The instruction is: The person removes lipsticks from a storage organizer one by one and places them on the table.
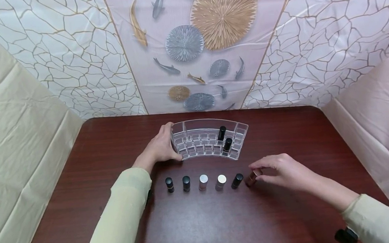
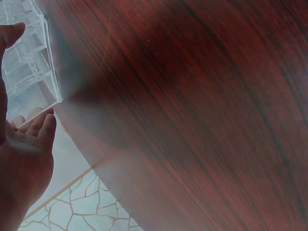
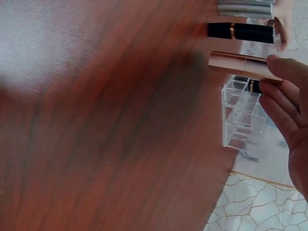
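Observation:
A clear curved acrylic lipstick organizer [image 1: 199, 150] sits toward the back of the table. My left hand [image 1: 160, 145] grips its left end, thumb at the front corner and fingers round the back. Two black lipstick tubes [image 1: 221, 133] stand in its slots on the right side. My right hand [image 1: 283, 171] pinches the top of a shiny rose-gold lipstick tube [image 3: 231, 62] between thumb and fingers, at the right end of a row of tubes. The tube looks upright in the right wrist view, its lower end close over the table.
To the left of the held tube, several lipsticks stand in a row: black tubes [image 1: 186, 183], a silver-topped one [image 1: 203, 182] and one with a pale cream top [image 1: 221, 181]. The dark wood table [image 1: 197, 229] ends at a patterned cloth backdrop [image 1: 190, 75].

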`<control>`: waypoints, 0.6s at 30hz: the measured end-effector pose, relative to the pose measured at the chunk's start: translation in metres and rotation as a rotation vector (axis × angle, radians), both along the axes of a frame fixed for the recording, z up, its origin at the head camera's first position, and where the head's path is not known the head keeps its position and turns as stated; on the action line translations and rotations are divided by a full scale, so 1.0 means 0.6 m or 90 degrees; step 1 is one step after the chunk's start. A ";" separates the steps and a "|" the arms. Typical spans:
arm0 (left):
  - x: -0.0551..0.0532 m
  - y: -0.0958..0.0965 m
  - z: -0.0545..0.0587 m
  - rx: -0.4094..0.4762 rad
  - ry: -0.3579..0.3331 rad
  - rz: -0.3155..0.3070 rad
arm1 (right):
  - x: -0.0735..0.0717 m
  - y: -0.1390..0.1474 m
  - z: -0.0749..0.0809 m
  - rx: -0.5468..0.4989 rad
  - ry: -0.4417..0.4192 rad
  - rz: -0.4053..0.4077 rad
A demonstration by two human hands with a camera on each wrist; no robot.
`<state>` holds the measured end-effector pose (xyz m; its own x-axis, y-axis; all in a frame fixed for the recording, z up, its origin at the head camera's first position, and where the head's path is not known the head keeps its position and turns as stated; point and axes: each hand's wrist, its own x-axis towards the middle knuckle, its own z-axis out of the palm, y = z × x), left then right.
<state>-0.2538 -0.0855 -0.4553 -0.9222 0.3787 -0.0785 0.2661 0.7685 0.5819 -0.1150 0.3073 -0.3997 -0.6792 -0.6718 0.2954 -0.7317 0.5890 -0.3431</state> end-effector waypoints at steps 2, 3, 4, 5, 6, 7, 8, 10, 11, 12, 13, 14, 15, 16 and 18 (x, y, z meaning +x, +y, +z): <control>0.000 0.000 0.000 -0.002 -0.001 -0.001 | 0.003 0.001 -0.006 -0.002 0.002 0.001; -0.001 0.001 0.000 -0.003 -0.002 -0.001 | 0.004 0.001 -0.009 -0.002 0.002 0.001; 0.000 0.001 0.000 -0.003 -0.002 -0.001 | 0.005 0.001 -0.012 0.000 0.002 0.001; 0.000 0.000 0.000 -0.004 -0.003 -0.001 | 0.006 0.001 -0.014 0.002 0.002 0.000; 0.000 0.000 0.000 -0.004 -0.003 -0.001 | 0.007 0.001 -0.016 0.003 0.002 -0.002; 0.000 0.000 -0.001 -0.004 -0.002 -0.001 | 0.007 0.001 -0.017 0.005 0.000 -0.004; -0.001 0.000 -0.001 -0.005 -0.002 -0.001 | 0.008 0.001 -0.019 0.007 -0.003 -0.005; -0.001 0.000 -0.001 -0.005 -0.001 0.000 | 0.009 0.002 -0.021 0.010 -0.007 -0.009; -0.001 0.000 -0.002 -0.006 -0.001 0.000 | 0.010 0.002 -0.022 0.012 -0.009 -0.011; -0.001 0.000 -0.002 -0.006 -0.001 0.000 | 0.010 0.002 -0.022 0.013 -0.012 -0.013; -0.001 0.000 -0.001 -0.005 -0.001 0.000 | 0.011 0.003 -0.022 0.014 -0.015 -0.014; 0.000 0.000 -0.001 -0.004 -0.002 -0.001 | 0.011 0.003 -0.022 0.014 -0.017 -0.015; 0.000 0.000 -0.001 -0.004 -0.002 -0.001 | 0.012 0.003 -0.022 0.014 -0.019 -0.017; 0.000 0.000 -0.001 -0.003 -0.002 -0.002 | 0.012 0.002 -0.022 0.014 -0.020 -0.018; 0.001 0.000 0.000 -0.003 -0.002 -0.002 | 0.013 0.002 -0.022 0.013 -0.024 -0.019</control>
